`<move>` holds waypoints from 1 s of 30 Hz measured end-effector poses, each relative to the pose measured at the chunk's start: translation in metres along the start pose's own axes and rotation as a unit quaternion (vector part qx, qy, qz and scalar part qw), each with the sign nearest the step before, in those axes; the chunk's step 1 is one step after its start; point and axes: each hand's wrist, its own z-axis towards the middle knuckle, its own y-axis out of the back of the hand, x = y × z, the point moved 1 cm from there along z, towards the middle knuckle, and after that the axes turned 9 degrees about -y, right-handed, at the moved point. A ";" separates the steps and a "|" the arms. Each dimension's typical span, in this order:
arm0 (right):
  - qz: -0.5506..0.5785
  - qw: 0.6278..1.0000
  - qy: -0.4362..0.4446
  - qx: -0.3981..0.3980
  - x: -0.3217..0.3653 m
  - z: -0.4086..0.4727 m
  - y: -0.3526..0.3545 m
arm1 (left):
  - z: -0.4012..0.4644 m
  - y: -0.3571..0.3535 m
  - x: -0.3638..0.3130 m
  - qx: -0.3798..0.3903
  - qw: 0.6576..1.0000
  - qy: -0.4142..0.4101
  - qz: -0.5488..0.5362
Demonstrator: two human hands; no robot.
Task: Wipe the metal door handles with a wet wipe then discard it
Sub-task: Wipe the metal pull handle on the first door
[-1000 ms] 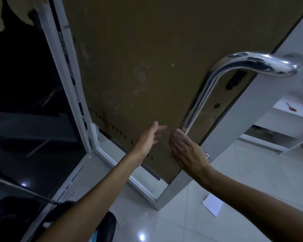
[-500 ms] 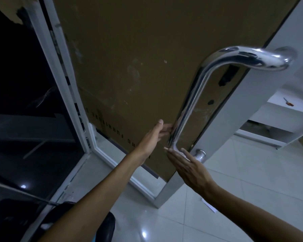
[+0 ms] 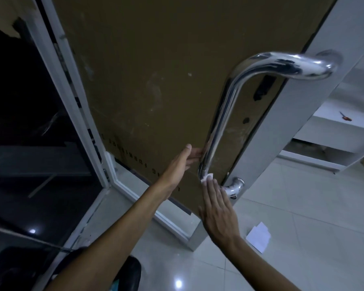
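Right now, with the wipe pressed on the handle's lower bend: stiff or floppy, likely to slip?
Probably floppy: the wet wipe shows as a small crumpled edge past the right hand's fingertips. It may slide easily, since the metal door handle looks polished and glossy. Likely very light, given how thin it looks.

The small white wet wipe (image 3: 207, 177) is mostly concealed under the fingertips of the right hand (image 3: 218, 211); only a corner shows against the curved polished metal door handle (image 3: 221, 120). The left hand's (image 3: 179, 164) fingertips are hidden behind the handle bar. The faint lettering printed on the brown cardboard-covered door (image 3: 156, 80) is illegible, and the top frame edge cuts the door off.
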 end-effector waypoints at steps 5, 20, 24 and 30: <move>0.148 0.981 -0.117 0.042 0.030 0.012 0.012 | 0.002 -0.002 -0.002 -0.006 1.000 0.000 0.001; 0.750 0.595 -0.235 0.171 -0.014 0.093 0.073 | 0.001 -0.003 -0.010 -0.026 1.000 -0.001 0.003; 0.734 0.636 -0.188 0.150 -0.016 0.090 0.070 | 0.003 0.000 -0.010 -0.027 0.999 -0.022 0.006; 0.665 0.713 -0.201 0.093 0.010 0.049 0.042 | 0.008 0.000 -0.008 -0.029 0.999 -0.026 0.001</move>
